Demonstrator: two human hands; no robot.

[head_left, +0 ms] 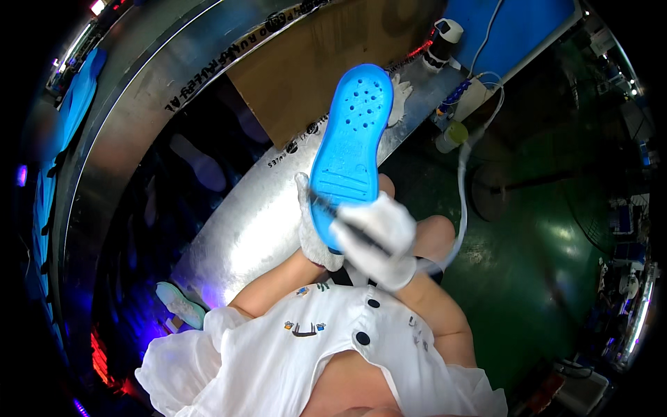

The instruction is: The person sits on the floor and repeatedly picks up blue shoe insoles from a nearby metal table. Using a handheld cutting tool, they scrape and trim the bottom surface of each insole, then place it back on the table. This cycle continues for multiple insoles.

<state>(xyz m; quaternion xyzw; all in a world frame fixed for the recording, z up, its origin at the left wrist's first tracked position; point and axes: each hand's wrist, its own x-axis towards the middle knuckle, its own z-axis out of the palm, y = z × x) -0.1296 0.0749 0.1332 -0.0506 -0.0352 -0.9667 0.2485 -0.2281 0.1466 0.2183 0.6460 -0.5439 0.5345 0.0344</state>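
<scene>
My left hand (310, 229), in a white knit glove, grips a bright blue shoe sole (347, 153) along its left edge near the heel. The sole's inner face is toward me, with small holes at its far end and ridges nearer. In a white glove too, my right hand (379, 240) is closed around a thin dark stick-like tool (326, 206) over the heel end. Motion blurs the tool and glove, so its exact kind and any contact with the sole cannot be made out.
Beyond the sole is a metal ledge (243, 229) with a cardboard sheet (306, 76), a loose white glove (399, 101) and a white-topped container (445, 42). A pale hose (463, 187) runs down the right side. Dark-lit soles (198, 163) lie left; a mint sole (179, 304) is nearer.
</scene>
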